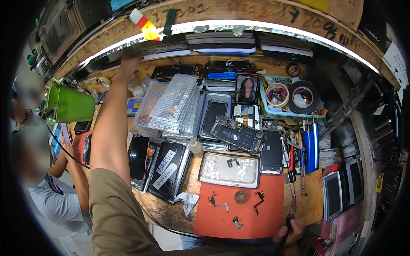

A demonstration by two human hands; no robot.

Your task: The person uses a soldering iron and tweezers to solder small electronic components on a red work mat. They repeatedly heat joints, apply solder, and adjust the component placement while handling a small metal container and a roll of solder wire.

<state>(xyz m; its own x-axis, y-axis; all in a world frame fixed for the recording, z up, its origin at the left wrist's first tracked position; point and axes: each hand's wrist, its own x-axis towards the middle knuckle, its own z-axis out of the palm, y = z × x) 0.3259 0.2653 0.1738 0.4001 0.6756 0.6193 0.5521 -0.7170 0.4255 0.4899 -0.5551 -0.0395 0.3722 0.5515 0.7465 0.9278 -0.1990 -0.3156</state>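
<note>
My left arm stretches up across the bench to the far left, under the lit shelf edge. My left hand [131,59] there is smeared by motion, so its fingers and anything in them cannot be made out. At the near right, my right hand [294,230] is closed round the black handle of a soldering iron [293,209], its metal tip pointing away from me. Left of it lies an orange-red mat [256,217] with small flex cables [259,201], a round coil [241,196] and a small part [237,222]. Behind these sits a phone case [228,168] holding white bits.
Phones [171,170], bubble-wrapped packs [171,106] and an opened phone [237,133] crowd the bench. A teal basket [316,114] holds tape rolls. Screwdrivers [292,158] stand right. A green bin [70,104] is at left, near another person [60,200].
</note>
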